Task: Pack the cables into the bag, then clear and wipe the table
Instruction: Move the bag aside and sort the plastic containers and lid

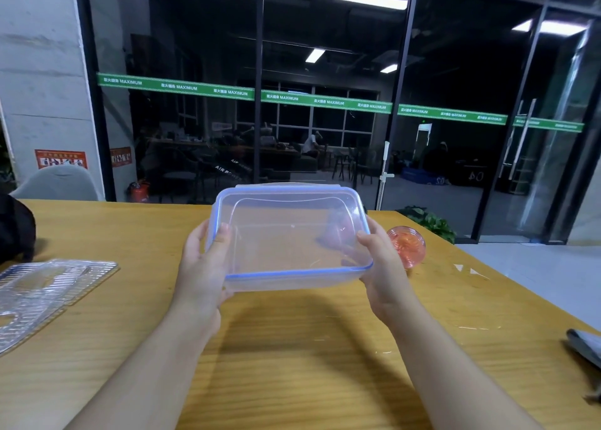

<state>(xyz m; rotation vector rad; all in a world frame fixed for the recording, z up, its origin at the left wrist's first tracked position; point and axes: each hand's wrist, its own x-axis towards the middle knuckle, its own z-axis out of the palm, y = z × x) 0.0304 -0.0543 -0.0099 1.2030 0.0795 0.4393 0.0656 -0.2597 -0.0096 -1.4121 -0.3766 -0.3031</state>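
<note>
A clear plastic box [289,237] with a blue-edged lid is held above the wooden table [292,348] by both hands, tilted so that its lid faces the camera. The left hand [203,267] is closed in a grip on the box's left end, thumb laid over the lid. The right hand [383,267] is closed in a grip on the right end, thumb on the rim. Both forearms are stretched forward. A clear plastic tray [42,289] lies at the left; a pink cup [408,245] is seen just beside the right hand.
</note>
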